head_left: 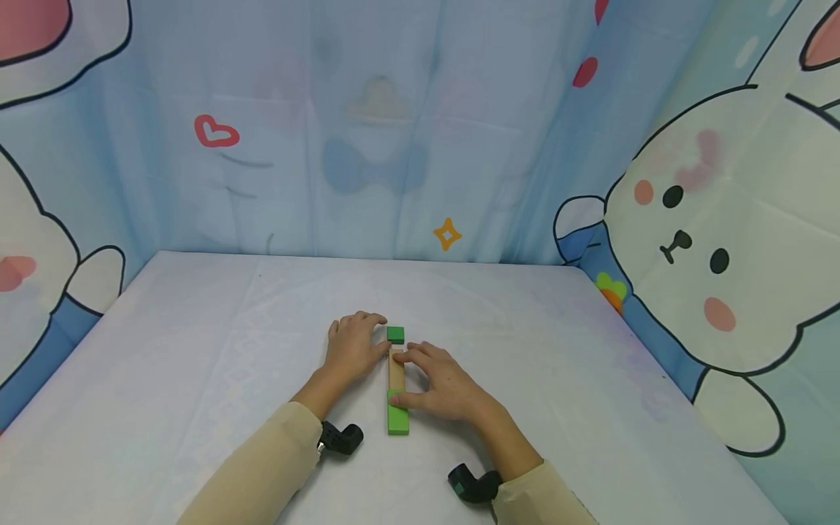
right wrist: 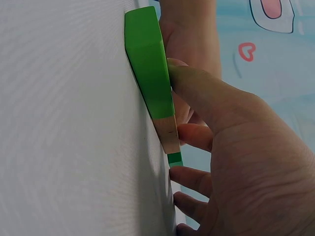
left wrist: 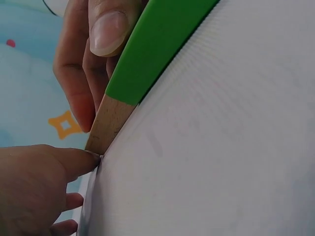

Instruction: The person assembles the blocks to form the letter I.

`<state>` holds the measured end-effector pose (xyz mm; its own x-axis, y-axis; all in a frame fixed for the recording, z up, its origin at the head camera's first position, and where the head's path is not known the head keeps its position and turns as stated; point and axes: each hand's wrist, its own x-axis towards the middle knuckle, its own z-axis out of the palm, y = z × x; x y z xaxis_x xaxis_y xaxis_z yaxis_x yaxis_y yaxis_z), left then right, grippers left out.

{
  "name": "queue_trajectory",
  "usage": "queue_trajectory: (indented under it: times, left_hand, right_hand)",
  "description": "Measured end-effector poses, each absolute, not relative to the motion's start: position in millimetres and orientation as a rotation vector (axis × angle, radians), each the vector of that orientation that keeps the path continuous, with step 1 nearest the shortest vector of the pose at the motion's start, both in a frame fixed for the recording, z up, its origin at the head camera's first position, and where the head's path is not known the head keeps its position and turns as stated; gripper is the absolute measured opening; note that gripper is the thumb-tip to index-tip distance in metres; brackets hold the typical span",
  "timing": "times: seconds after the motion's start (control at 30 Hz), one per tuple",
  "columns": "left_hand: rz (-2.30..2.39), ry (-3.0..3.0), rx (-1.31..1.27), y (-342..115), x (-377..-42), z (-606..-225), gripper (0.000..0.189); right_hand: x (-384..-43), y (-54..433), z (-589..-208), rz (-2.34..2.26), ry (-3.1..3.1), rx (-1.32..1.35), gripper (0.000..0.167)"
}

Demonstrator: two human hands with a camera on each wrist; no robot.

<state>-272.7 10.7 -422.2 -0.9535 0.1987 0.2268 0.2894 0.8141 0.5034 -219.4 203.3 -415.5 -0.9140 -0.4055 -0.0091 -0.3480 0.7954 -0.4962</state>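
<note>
A light green block point(head_left: 397, 421), a bare wooden block point(head_left: 397, 375) and a small darker green block point(head_left: 395, 335) lie in a line on the white table, running away from me. My right hand point(head_left: 449, 383) is on the right of the line. Its thumb presses the light green block point(right wrist: 147, 69), and its index finger touches the wooden block point(right wrist: 167, 135). From the left, my left hand point(head_left: 354, 346) sets its thumb tip against the far end of the wooden block point(left wrist: 112, 123). The left fingers reach beside the darker green block; whether they touch it is unclear.
A white cloth point(head_left: 262, 350) covers the table. Behind it hangs a blue curtain point(head_left: 275, 189) printed with cartoon rabbits and small shapes. Black wrist cameras point(head_left: 343, 439) sit at both sleeve cuffs, low over the table.
</note>
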Motion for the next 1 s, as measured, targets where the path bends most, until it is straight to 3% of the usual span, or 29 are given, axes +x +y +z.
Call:
queue_trajectory:
  times: [1.0]
  left_hand:
    - [-0.997,-2.831,-0.549,-27.3,-238.0,-416.8,0.038]
  right_hand:
    - [-219.7,202.6,-415.3,-0.810,2.844,-0.577,0.067]
